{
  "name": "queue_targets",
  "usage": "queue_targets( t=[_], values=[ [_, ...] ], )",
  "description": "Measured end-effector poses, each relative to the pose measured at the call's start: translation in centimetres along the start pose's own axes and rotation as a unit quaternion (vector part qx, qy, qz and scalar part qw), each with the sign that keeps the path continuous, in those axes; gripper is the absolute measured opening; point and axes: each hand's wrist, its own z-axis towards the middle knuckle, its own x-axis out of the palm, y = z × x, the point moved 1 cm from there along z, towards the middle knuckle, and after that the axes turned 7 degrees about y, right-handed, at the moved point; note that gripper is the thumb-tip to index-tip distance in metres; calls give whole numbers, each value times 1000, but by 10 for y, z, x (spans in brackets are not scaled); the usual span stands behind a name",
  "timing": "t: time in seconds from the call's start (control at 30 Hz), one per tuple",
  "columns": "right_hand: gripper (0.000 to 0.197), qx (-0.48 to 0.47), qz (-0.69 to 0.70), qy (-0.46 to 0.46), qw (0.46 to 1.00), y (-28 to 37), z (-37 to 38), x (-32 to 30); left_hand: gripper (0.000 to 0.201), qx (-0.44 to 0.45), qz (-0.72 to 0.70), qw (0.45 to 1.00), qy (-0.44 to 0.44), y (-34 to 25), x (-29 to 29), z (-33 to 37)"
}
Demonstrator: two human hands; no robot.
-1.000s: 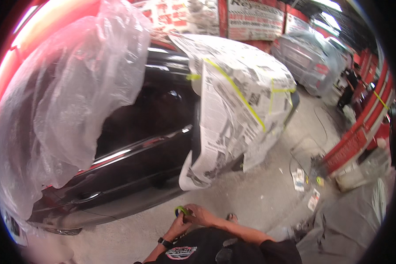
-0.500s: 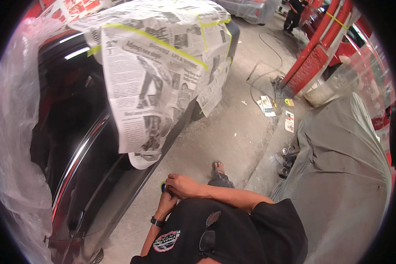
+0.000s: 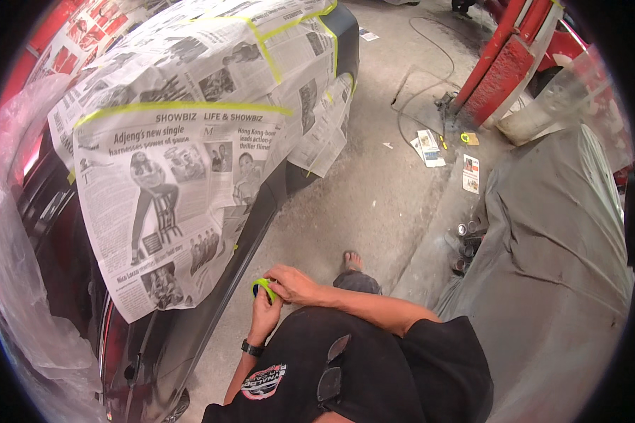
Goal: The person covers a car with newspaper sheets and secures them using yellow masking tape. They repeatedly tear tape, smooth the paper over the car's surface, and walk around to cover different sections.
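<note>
A roll of yellow-green masking tape (image 3: pixel 269 285) is gripped by my left hand (image 3: pixel 264 316), which wears a dark watch. My right hand (image 3: pixel 294 284) is closed at the roll's right side, its fingertips pinching at the tape; they hide where its end is. Both hands are in front of my body, just right of a dark car panel (image 3: pixel 222 292). Beyond and left of them, a newspaper sheet (image 3: pixel 183 211) hangs from a strip of yellow-green tape along its top edge, over the covered car body.
Clear plastic film (image 3: pixel 28 282) drapes the car's left side. A grey cover (image 3: pixel 557 247) lies over a large object at right. Metal cups or cans (image 3: pixel 466 243), papers (image 3: pixel 429 149), another tape roll (image 3: pixel 465 138) and a cable (image 3: pixel 401 116) lie on the floor near a red post (image 3: pixel 501 67).
The view has shifted, bringing the newspaper sheet closer and further left; it now hangs flatter and more spread out. My hands have turned slightly, showing more of the tape roll.
</note>
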Motion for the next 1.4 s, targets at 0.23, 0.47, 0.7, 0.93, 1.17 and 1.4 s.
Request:
queue_targets(
  t=[0.23,0.47,0.7,0.93,1.17,1.4],
  values=[
    [21,55,92,5,994,36,3,-159,18,-81,-156,984,-3,-19,28,33],
    [35,-165,307,-3,937,211,7,-327,22,-299,-139,935,-129,197,27,36],
    [58,-297,620,-50,725,256,54,-311,35,-331,278,896,103,277,43,55],
    [49,-248,499,-1,830,186,123,-413,44,-58,168,977,-121,80,104,293],
    [23,48,-199,-199,958,100,169,-567,47,149,-264,936,177,-254,146,504],
    [50,212,-154,-348,900,-54,162,-647,88,297,-108,843,435,-461,223,596]
  ],
)
